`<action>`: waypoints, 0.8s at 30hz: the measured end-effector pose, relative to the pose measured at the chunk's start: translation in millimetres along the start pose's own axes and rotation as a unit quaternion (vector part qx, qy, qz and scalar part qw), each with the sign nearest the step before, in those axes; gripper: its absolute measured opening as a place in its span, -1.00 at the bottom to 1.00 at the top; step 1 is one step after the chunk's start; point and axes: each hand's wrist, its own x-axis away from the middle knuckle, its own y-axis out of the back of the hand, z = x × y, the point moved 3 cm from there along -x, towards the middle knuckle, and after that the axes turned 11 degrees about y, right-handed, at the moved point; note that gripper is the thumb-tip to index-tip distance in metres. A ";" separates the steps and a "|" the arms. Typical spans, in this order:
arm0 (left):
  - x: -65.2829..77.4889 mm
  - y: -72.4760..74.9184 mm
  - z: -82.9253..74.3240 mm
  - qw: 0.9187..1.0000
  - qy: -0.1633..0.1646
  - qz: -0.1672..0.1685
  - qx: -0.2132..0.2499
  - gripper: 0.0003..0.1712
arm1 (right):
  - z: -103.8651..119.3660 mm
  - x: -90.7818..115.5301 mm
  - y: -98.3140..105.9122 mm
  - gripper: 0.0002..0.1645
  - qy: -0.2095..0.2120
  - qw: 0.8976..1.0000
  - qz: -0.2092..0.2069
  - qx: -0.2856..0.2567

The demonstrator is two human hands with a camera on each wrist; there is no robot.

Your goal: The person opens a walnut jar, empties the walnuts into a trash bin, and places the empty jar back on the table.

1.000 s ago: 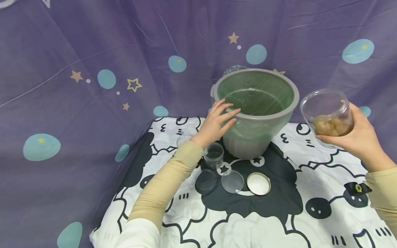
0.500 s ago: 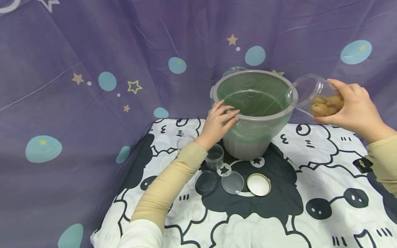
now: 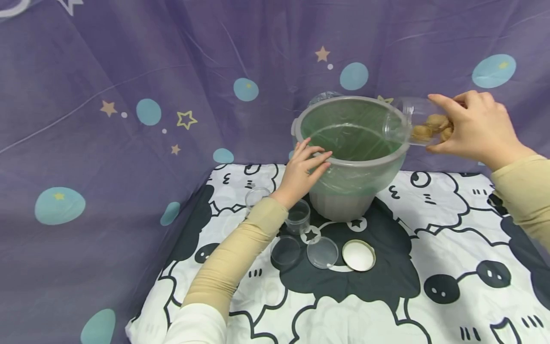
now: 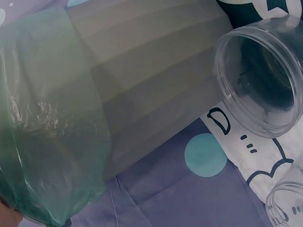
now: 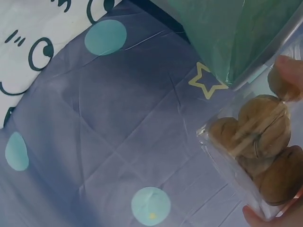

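Note:
My right hand (image 3: 481, 126) grips a clear plastic jar (image 3: 396, 125) tipped on its side, its mouth over the right rim of a grey bin (image 3: 339, 203). Several brown walnuts (image 3: 436, 122) lie inside the jar; in the right wrist view the walnuts (image 5: 264, 125) show close up through the clear wall, with fingertips at the jar's edge. The bin has a green plastic bag (image 4: 52, 127) folded over its rim. My left hand (image 3: 301, 174) rests on the bin's near left rim with its fingers spread. Only a sliver of it shows in the left wrist view.
An uncovered clear jar (image 3: 297, 217) stands beside the bin's base, and another clear container (image 3: 256, 196) sits behind my left forearm. In front lie two clear lids (image 3: 322, 253) and a white-faced round lid (image 3: 358, 255). A purple curtain (image 3: 172, 71) hangs behind.
My right hand has raised the jar, moved it left to the bin and tilted it from nearly upright to about sideways. The left hand stays at the rim.

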 end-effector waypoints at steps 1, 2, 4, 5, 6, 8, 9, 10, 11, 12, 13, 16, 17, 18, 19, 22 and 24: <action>0.0 -0.4 0.4 1.000 -0.001 -0.001 0.000 -0.66 | 1.1 -1.8 -0.4 0.26 0.004 1.000 0.001 0.004; 0.2 -0.6 0.6 1.000 -0.002 -0.003 0.000 -0.66 | 2.1 -3.5 -0.8 0.26 0.007 1.000 0.005 0.008; 0.4 -1.2 1.1 1.000 -0.004 -0.005 -0.001 -0.66 | 4.6 -6.4 -1.8 0.25 0.016 1.000 0.008 0.012; 0.5 -1.3 1.1 1.000 -0.006 -0.006 0.000 -0.66 | 6.0 -7.8 -2.2 0.24 0.021 1.000 0.010 0.016; 0.5 -1.5 1.2 1.000 -0.008 -0.007 0.000 -0.66 | 7.4 -9.2 -2.3 0.23 0.025 0.999 0.010 0.018; 0.8 -2.2 1.8 1.000 -0.010 -0.009 0.001 -0.67 | 10.5 -12.1 -2.4 0.21 0.036 0.999 0.011 0.027; 1.0 -2.6 2.3 1.000 -0.011 -0.010 0.001 -0.67 | 12.5 -13.7 -2.2 0.19 0.043 0.999 0.009 0.030; 1.2 -2.7 2.6 1.000 -0.012 -0.012 0.002 -0.67 | 14.4 -15.4 -2.0 0.18 0.049 0.998 0.011 0.035; 1.4 -2.8 2.9 1.000 -0.012 -0.014 0.002 -0.68 | 16.4 -17.2 -1.8 0.16 0.055 0.998 0.013 0.041; 1.6 -2.9 3.1 1.000 -0.013 -0.016 0.003 -0.68 | 18.3 -18.7 -1.7 0.15 0.061 0.997 0.016 0.047; 2.0 -2.8 3.1 1.000 -0.012 -0.018 0.003 -0.68 | 20.2 -20.0 -1.7 0.14 0.068 0.996 0.016 0.053; 2.5 -2.6 2.8 1.000 -0.014 -0.022 0.005 -0.68 | 25.1 -23.2 -2.6 0.11 0.087 0.994 0.012 0.067; 2.6 -2.7 2.6 1.000 -0.015 -0.022 0.006 -0.68 | 26.4 -23.9 -3.0 0.10 0.092 0.993 0.008 0.070; 2.6 -2.9 2.5 1.000 -0.015 -0.022 0.006 -0.68 | 27.4 -24.3 -3.3 0.08 0.098 0.993 0.003 0.072; 2.8 -2.6 2.4 1.000 -0.016 -0.022 0.006 -0.68 | 29.0 -24.7 -3.3 0.06 0.104 0.992 -0.004 0.072; 3.6 -1.5 1.8 1.000 -0.017 -0.023 0.007 -0.68 | 33.0 -25.3 -3.2 0.06 0.115 0.990 -0.016 0.074; 4.1 -0.8 1.5 1.000 -0.019 -0.024 0.008 -0.68 | 35.0 -24.9 -2.7 0.04 0.120 0.990 -0.024 0.075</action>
